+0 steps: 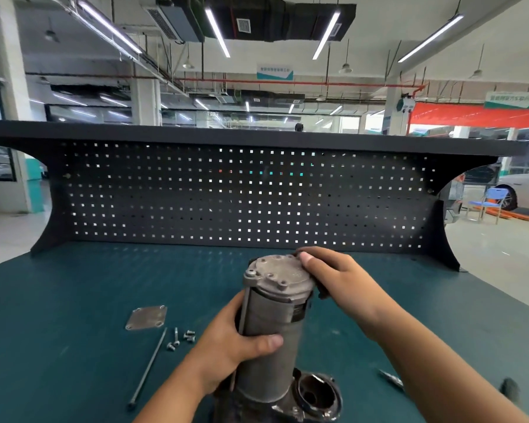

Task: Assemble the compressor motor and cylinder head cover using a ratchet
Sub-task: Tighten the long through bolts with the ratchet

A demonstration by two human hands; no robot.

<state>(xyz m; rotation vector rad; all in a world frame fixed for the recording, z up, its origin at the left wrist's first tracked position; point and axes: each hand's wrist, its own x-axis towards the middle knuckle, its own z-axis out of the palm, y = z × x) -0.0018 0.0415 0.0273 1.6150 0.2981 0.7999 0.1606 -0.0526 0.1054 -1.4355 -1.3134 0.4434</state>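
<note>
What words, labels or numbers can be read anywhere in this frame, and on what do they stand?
No text here is legible.
Teal-and-white hanging sign, centre: characters too blurred to read.
Green sign, right: characters too blurred to read.
Dark label on the motor: too small and blurred to read.

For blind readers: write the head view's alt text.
Two hands hold an upright compressor motor at a green bench: left hand around its body, right hand holding its end cap. Cover plate, long bolt and screws lie nearby.
</note>
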